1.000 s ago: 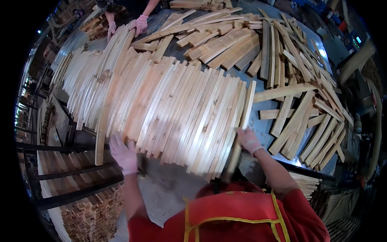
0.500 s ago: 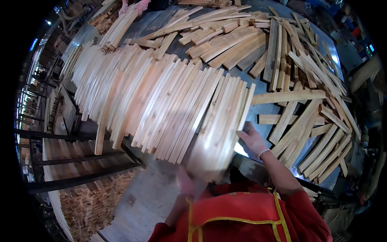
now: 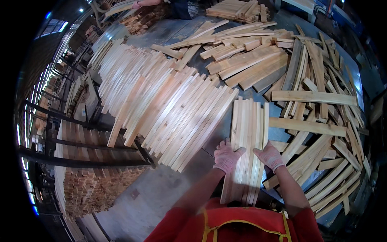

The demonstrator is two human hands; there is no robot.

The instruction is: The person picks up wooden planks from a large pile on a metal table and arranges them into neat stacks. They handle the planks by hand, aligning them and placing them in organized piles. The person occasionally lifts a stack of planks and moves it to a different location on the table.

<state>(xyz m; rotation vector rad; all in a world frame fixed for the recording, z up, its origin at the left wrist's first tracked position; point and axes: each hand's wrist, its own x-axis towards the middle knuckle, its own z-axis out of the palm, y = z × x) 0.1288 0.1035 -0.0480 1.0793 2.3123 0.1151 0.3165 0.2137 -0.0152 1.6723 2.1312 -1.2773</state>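
Gripping, head view: left hand (image 3: 226, 156) and right hand (image 3: 269, 156) press opposite sides of a bundle of wood strips (image 3: 248, 135), spread to its width. The bundle lies before the torso, right of the strip row (image 3: 177, 109). Apply even pressure; inner strips could slip. Containers: none identifiable; dark rails (image 3: 88, 163) cross stacked wood (image 3: 100, 189).

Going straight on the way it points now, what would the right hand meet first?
Most likely the bundle of pale wooden strips: the right hand points forward and left, its thumb at the bundle's right edge. Exact depth is hard to judge.
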